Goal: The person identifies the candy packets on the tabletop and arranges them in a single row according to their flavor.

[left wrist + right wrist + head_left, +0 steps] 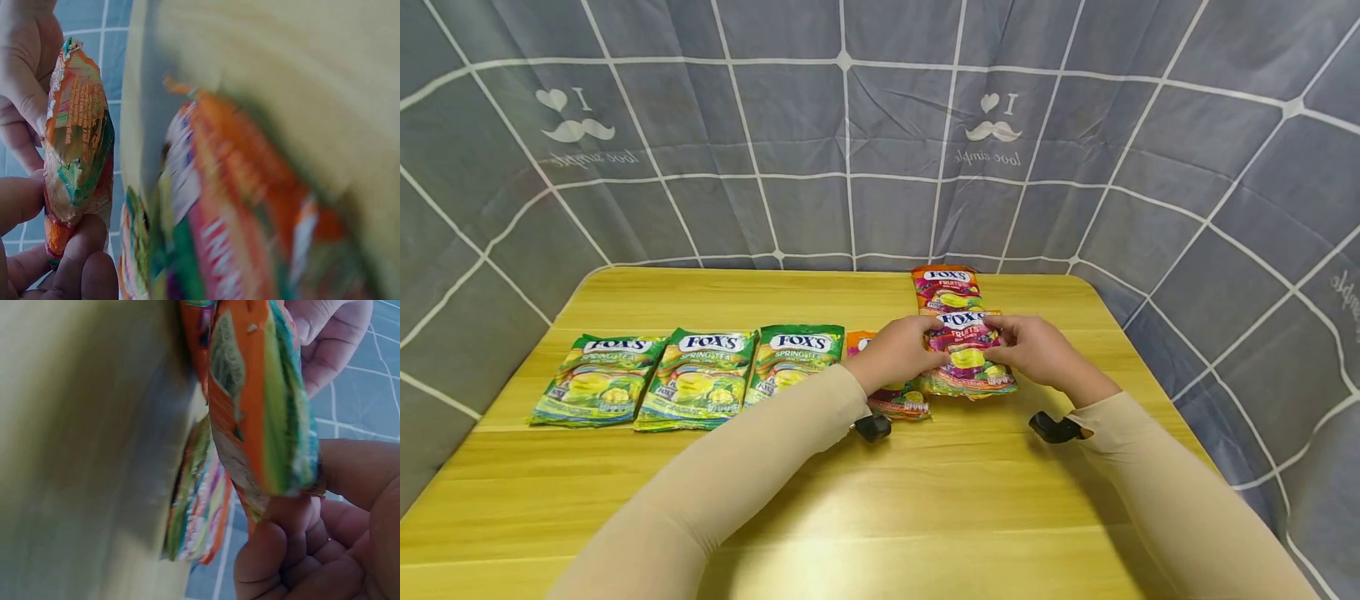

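Note:
Both hands hold one Fox's Fruits candy bag (967,358) by its two sides, raised off the table. My left hand (897,354) pinches its left edge, and my right hand (1043,353) pinches the right edge. The bag's side, with fingers curled at it, shows as an orange and green candy bag (78,144) in the left wrist view. A second Fruits bag (947,287) lies just behind the held one. Under the left wrist is a third Fruits bag (901,403), partly hidden by that hand.
To the left, three green Fox's Spring Tea bags (597,379) (700,375) (797,354) lie in a row. All rest on a yellow wooden table (850,508). A grey curtain (805,125) with white lines surrounds the table's back and sides.

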Action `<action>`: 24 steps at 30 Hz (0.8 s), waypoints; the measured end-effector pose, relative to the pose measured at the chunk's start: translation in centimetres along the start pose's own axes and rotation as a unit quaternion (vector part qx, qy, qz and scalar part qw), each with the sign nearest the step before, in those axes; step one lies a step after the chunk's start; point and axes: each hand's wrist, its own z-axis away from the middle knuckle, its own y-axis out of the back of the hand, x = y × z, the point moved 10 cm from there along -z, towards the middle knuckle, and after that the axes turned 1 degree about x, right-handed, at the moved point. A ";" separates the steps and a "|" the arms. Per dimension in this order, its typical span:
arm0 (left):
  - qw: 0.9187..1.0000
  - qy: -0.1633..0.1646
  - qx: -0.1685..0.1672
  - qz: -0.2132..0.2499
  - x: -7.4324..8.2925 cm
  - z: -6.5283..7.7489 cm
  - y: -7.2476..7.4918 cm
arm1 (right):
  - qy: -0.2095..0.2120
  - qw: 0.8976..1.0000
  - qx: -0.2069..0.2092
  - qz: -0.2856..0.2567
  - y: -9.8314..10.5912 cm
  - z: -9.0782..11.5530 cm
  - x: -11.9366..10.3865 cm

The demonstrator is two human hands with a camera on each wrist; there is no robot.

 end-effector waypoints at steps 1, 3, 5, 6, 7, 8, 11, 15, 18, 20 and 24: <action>1.000 -0.006 -0.002 -0.013 0.1 0.0 -0.3 | -0.002 1.000 -0.005 -0.001 -0.2 0.1 0.2; 0.999 -0.014 -0.006 -0.034 0.2 -0.1 -0.9 | -0.008 1.000 -0.016 0.002 -0.7 0.2 0.7; 0.998 -0.020 -0.010 -0.050 0.3 -0.2 -1.4 | -0.015 0.999 -0.026 0.012 -1.2 0.3 1.1; 0.998 -0.022 -0.015 -0.058 0.2 -0.3 -1.6 | -0.015 0.999 -0.030 0.019 -1.4 0.4 1.3; 0.997 -0.022 -0.021 -0.065 0.2 -0.3 -1.9 | -0.016 0.999 -0.035 0.027 -1.6 0.4 1.5; 0.997 -0.022 -0.028 -0.073 0.1 -0.4 -2.1 | -0.014 0.998 -0.041 0.035 -1.8 0.4 1.6; 0.994 -0.023 -0.050 -0.091 0.0 -0.4 -2.7 | -0.004 0.997 -0.057 0.057 -2.5 0.4 1.9; 0.991 -0.031 -0.069 -0.112 0.1 -0.3 -3.1 | 0.005 0.995 -0.067 0.068 -3.1 0.4 2.5; 0.987 -0.037 -0.078 -0.137 0.2 -0.3 -3.3 | 0.005 0.996 -0.070 0.062 -3.3 0.4 2.8; 0.983 -0.037 -0.087 -0.157 0.2 -0.3 -3.6 | 0.006 0.995 -0.072 0.063 -3.3 0.4 3.0; 0.975 -0.032 -0.108 -0.189 0.1 -0.3 -4.3 | 0.006 0.994 -0.081 0.069 -3.4 0.3 3.3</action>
